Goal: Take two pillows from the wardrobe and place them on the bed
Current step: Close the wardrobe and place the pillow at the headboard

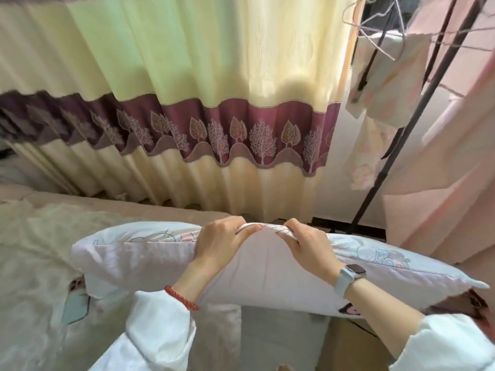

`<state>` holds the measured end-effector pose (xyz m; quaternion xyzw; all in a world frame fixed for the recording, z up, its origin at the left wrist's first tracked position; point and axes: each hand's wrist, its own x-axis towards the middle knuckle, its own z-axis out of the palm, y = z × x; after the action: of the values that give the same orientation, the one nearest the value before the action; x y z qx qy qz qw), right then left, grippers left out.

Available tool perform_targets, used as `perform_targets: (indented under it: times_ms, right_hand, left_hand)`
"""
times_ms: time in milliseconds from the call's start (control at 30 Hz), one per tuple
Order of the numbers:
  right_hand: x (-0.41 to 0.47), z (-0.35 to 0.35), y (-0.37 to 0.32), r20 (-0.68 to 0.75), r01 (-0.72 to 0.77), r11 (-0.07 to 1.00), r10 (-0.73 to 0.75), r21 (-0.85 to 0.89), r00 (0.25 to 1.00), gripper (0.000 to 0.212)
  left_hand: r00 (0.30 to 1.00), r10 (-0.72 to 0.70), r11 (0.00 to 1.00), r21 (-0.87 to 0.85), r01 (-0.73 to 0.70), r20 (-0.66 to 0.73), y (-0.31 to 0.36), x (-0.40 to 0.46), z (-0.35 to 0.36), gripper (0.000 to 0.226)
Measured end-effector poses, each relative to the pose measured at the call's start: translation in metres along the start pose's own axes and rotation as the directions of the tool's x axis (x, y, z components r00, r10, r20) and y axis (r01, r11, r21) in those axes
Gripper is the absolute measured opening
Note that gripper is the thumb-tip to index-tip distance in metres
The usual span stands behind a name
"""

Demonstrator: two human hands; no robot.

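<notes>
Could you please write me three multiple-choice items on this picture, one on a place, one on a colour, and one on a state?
1. Where does the left hand hold the pillow?
A. top edge
B. bottom corner
C. underneath

2. What colour is the bracelet on the left wrist?
A. blue
B. red
C. green

3. What is the state of the right hand?
A. open above the pillow
B. closed on the pillow
C. resting on the bed

Answers: 1 A, its fingers pinch the upper seam; 2 B, red beads show at the sleeve; 3 B, its grip bunches the top edge.
</notes>
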<state>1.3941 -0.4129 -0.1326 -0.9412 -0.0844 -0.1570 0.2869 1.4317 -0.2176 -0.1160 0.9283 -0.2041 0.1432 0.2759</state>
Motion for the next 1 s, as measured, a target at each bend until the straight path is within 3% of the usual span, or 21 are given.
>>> perform_targets:
  times_ms: [333, 433, 500, 667, 833, 1000]
  right_hand:
    - [0.242, 0.081, 0.012, 0.071, 0.180, 0.972, -0.192, 0.149, 0.979, 0.022]
    - [0.310, 0.118, 0.003, 0.125, 0.211, 0.961, -0.235, 0.179, 0.964, 0.026]
    - [0.353, 0.142, -0.008, 0.179, 0.222, 0.955, -0.257, 0.198, 0.949, 0.029]
    - [0.449, 0.192, -0.052, 0.301, 0.238, 0.920, -0.333, 0.310, 0.894, 0.027]
    - [0.528, 0.251, -0.104, 0.403, 0.262, 0.863, -0.444, 0.431, 0.800, 0.023]
    - [0.584, 0.316, -0.140, 0.505, 0.245, 0.797, -0.553, 0.552, 0.663, 0.018]
  left_hand:
    - [0.960, -0.214, 0.952, 0.182, 0.247, -0.183, -0.121, 0.163, -0.016, 0.039]
    - [0.935, -0.272, 0.935, 0.168, 0.313, -0.225, -0.174, 0.204, -0.021, 0.036]
    - [0.916, -0.302, 0.923, 0.158, 0.350, -0.264, -0.211, 0.226, -0.027, 0.040]
    - [0.869, -0.279, 0.907, 0.184, 0.378, -0.409, -0.288, 0.275, -0.054, 0.083]
    - [0.739, -0.326, 0.830, 0.195, 0.522, -0.590, -0.356, 0.301, -0.086, 0.077]
    - [0.589, -0.418, 0.602, 0.274, 0.750, -0.691, -0.408, 0.309, -0.100, 0.058]
